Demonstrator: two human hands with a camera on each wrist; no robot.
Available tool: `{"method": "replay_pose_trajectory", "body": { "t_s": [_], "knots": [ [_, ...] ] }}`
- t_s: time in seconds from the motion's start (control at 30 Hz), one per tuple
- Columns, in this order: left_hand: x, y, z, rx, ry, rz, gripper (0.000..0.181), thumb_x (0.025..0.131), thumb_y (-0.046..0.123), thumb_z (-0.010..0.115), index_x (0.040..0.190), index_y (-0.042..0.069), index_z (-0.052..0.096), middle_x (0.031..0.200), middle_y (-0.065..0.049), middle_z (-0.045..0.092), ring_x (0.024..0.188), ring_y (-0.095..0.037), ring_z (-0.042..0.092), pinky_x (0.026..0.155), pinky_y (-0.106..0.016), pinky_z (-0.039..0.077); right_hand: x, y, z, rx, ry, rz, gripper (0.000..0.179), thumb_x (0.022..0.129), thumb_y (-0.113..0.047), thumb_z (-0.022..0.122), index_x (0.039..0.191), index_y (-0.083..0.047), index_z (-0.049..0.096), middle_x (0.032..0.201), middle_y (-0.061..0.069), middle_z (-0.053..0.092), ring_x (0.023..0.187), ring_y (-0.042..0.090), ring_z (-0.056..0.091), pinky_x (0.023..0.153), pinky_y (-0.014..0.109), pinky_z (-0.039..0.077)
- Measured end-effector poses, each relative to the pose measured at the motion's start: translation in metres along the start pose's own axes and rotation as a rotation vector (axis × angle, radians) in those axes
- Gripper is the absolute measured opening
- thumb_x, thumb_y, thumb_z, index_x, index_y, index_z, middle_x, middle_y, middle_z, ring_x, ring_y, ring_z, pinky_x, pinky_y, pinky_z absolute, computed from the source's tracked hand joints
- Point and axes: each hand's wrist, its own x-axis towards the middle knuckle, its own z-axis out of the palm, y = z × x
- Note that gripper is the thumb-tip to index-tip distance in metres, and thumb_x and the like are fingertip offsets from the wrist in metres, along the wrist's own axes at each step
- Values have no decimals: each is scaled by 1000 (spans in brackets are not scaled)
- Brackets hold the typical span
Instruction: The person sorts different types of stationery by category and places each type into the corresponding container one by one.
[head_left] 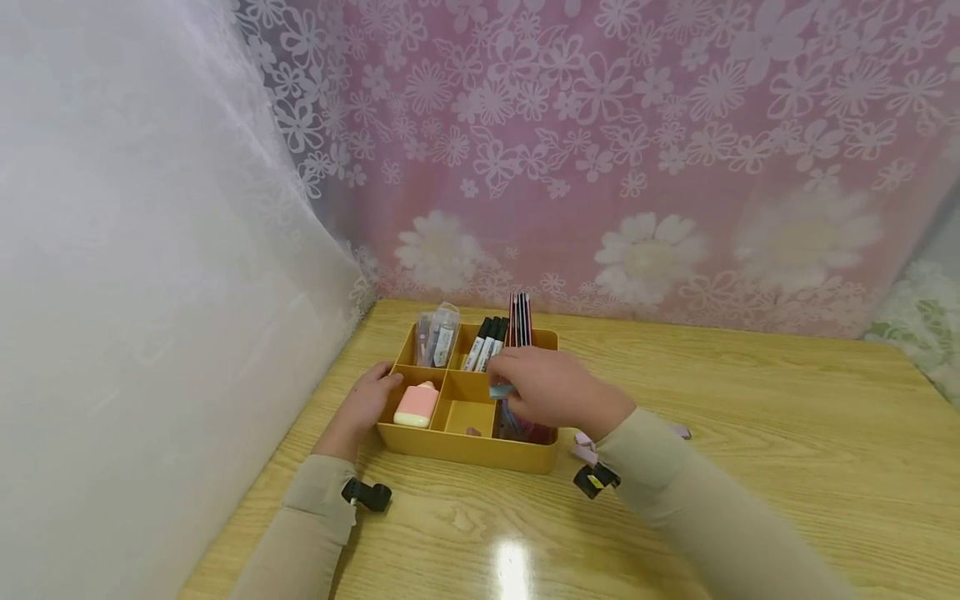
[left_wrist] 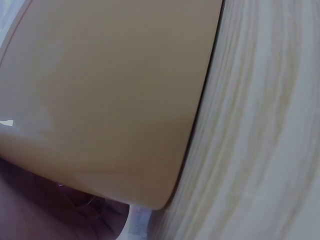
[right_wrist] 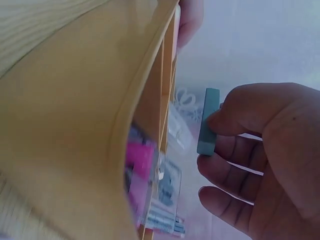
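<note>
A yellow desk organizer [head_left: 468, 451] with several compartments stands on the table. My left hand [head_left: 367, 405] grips its left wall, thumb over the rim and fingers outside; in the left wrist view this hand [left_wrist: 65, 212] is partly hidden at the lower left, beside the organizer's wall [left_wrist: 115, 90]. Over the front middle and right compartments, my right hand [head_left: 553, 385] pinches a small blue-green eraser-like block [right_wrist: 208, 121] between thumb and fingers, above the rim. A small purple piece [head_left: 473, 431] lies in the front middle compartment. Pink and purple things [right_wrist: 139, 160] fill the front right one.
Clear plastic cases [head_left: 438, 337], black-capped markers [head_left: 486, 343] and upright pencils [head_left: 520, 318] occupy the back compartments. At front left lies a pink-and-cream bottle-shaped thing [head_left: 417, 405]. Lilac pieces [head_left: 585, 447] rest on the table by the right wrist. A flowered curtain [head_left: 585, 167] hangs behind.
</note>
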Motion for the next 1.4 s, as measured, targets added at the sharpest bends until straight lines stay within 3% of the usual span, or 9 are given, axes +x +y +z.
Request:
{"method": "replay_pose_trajectory", "body": {
  "t_s": [0.33, 0.67, 0.83, 1.03, 1.4],
  "knots": [
    [-3, 3, 0, -15, -9, -5, 51, 109, 30, 39, 154, 5, 38, 157, -21, 36, 145, -41, 30, 117, -59, 22, 28, -19, 8, 10, -53, -6, 17, 93, -14, 67, 108, -21, 65, 99, -10, 60, 80, 7, 54, 74, 24, 50],
    [-1, 0, -1, -9, 0, 10, 50, 109, 29, 39, 152, 4, 41, 154, -21, 40, 142, -41, 34, 116, -59, 25, 39, -23, 14, -19, -78, 39, 21, 95, -16, 66, 115, -23, 66, 107, -9, 62, 89, 9, 56, 79, 26, 51],
    [-2, 1, -1, -21, -8, 9, 51, 109, 29, 39, 153, 3, 40, 155, -22, 39, 143, -42, 34, 117, -59, 24, 35, -18, 16, -32, -94, 56, 22, 96, -14, 65, 115, -24, 69, 109, -8, 64, 93, 9, 57, 77, 25, 51],
    [-2, 0, 0, -9, -4, 3, 51, 109, 30, 40, 153, 4, 39, 155, -21, 39, 143, -41, 34, 116, -59, 25, 20, -11, 14, -22, -35, 27, 22, 94, -10, 65, 113, -21, 72, 108, -5, 66, 97, 14, 61, 74, 29, 53],
    [-2, 1, -1, 5, -3, -8, 51, 109, 31, 39, 153, 6, 39, 156, -20, 38, 143, -40, 33, 117, -59, 24, -11, 13, 3, -2, 43, 32, 14, 91, -12, 70, 105, -15, 70, 98, -4, 63, 80, 13, 54, 72, 31, 52]
  ]
}}
